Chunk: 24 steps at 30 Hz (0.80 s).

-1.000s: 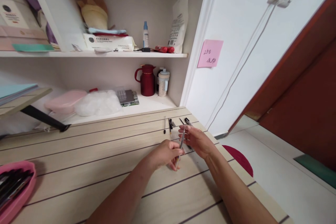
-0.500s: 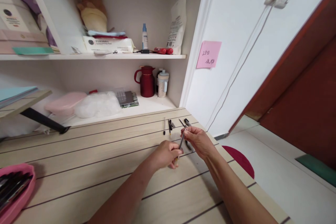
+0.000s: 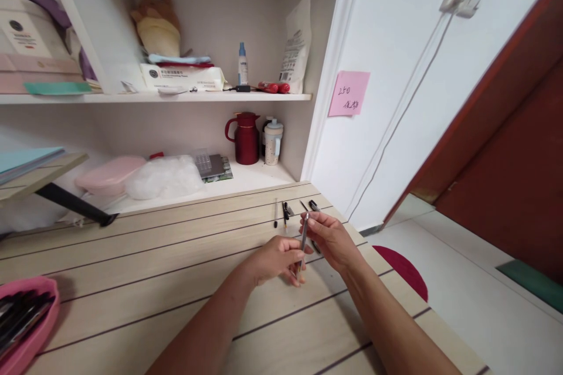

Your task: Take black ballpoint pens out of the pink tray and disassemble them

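Observation:
A slim pen (image 3: 304, 238) is held nearly upright above the table, its silvery tip pointing up and away. My left hand (image 3: 281, 258) closes its thumb and fingers around the lower part. At the tip end, my right hand (image 3: 328, 234) pinches the pen between thumb and fingertips. Just beyond the hands lie pen parts: a clear tube with a black end (image 3: 275, 214), a dark refill (image 3: 284, 217), a thin dark piece (image 3: 304, 205) and a black cap (image 3: 314, 205). Another dark pen piece (image 3: 315, 246) is partly hidden behind my right hand.
A pink container of pens (image 3: 55, 310) stands at the table's left edge. Behind the striped table (image 3: 153, 287), shelves hold a red jug (image 3: 247, 139), a light cup (image 3: 273, 143) and a plastic bag (image 3: 162, 177). A black riser leg (image 3: 74, 203) rests at the left.
The pen has tipped more upright, with its silvery tip now showing above my right fingers. My left fingers have loosened slightly and spread along its lower part.

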### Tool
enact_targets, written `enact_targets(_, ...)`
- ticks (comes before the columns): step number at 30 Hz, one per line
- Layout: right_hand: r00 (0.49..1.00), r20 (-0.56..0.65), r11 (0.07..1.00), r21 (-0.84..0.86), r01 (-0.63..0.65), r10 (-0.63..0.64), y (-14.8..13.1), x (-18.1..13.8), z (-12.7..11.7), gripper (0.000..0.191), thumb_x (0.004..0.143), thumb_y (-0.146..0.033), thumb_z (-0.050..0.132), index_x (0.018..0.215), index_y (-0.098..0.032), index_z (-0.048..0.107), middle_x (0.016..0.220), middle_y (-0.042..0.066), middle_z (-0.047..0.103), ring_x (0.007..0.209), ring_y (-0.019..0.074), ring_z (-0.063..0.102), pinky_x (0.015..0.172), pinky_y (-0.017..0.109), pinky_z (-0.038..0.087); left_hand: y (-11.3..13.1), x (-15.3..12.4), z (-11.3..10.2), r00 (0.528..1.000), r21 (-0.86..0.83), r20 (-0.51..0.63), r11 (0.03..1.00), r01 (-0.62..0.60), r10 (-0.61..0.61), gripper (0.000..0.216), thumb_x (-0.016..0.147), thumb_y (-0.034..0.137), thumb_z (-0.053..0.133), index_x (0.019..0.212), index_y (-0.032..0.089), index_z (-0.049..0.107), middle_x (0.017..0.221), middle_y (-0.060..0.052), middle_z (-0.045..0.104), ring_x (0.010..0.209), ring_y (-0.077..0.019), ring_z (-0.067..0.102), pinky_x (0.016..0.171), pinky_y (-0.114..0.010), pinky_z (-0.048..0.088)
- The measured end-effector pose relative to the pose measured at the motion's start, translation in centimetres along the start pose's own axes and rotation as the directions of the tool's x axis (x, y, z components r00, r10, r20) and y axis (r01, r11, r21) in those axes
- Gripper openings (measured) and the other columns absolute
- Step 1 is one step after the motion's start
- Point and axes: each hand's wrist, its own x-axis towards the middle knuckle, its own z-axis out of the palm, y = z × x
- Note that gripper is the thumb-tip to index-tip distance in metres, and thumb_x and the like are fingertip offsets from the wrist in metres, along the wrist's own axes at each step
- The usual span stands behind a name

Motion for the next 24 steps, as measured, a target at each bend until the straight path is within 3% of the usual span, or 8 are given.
enact_targets(5,0.999,0.043,1.0,-0.001,0.029,-0.029,0.0,-0.2,0.3,0.036,0.063,-0.035,0.07,0.094,-0.019,0.061,0.082,0.005,0.063,0.069,0.0149,0.059,0.067,0.03,0.045,0.4,0.0,-0.4,0.995,-0.207,-0.054,0.974,-0.088,0.078,0.032,0.072,0.033,0.058,0.098,0.015,0.054,0.068,-0.002,0.057,0.055,-0.0139,0.061,0.052,-0.026,0.049)
enact_targets(9,0.991,0.003,0.979,-0.157,0.129,-0.131,0.3,-0.2,0.6,0.025,0.067,-0.036,0.066,0.082,-0.018,0.061,0.077,0.003,0.061,0.07,0.0143,0.058,0.069,0.029,0.045,0.7,-0.1,-1.1,0.968,-0.356,-0.164,0.904,-0.238,0.19,0.03,0.074,0.034,0.058,0.097,0.016,0.053,0.069,-0.002,0.057,0.059,-0.0153,0.061,0.052,-0.028,0.05)
enact_targets(12,0.987,0.07,0.959,-0.238,0.155,-0.143,0.5,-0.3,0.8,0.022,0.069,-0.037,0.064,0.079,-0.018,0.059,0.075,0.001,0.06,0.067,0.0124,0.055,0.067,0.028,0.045,0.7,-0.1,-1.7,0.943,-0.426,-0.242,0.848,-0.315,0.228,0.03,0.073,0.033,0.061,0.096,0.017,0.054,0.069,-0.003,0.059,0.061,-0.0159,0.062,0.053,-0.027,0.05)
enact_targets(17,0.962,0.252,0.908,-0.37,0.198,-0.107,0.8,-0.5,0.9,0.03,0.063,-0.034,0.069,0.084,-0.018,0.055,0.076,0.001,0.059,0.067,0.0131,0.055,0.063,0.027,0.045,0.5,0.1,-2.2,0.916,-0.485,-0.339,0.794,-0.366,0.215,0.026,0.071,0.031,0.063,0.092,0.016,0.055,0.071,-0.003,0.06,0.063,-0.0148,0.061,0.055,-0.028,0.051)
enact_targets(24,0.934,0.313,0.764,-0.557,0.326,-0.171,1.2,-0.5,1.2,0.027,0.067,-0.03,0.065,0.089,-0.018,0.053,0.081,0.002,0.061,0.062,0.012,0.055,0.06,0.027,0.045,0.7,0.0,-2.2,0.903,-0.474,-0.381,0.796,-0.376,0.2,0.026,0.07,0.029,0.064,0.09,0.014,0.057,0.068,-0.003,0.057,0.065,-0.0149,0.059,0.052,-0.028,0.051)
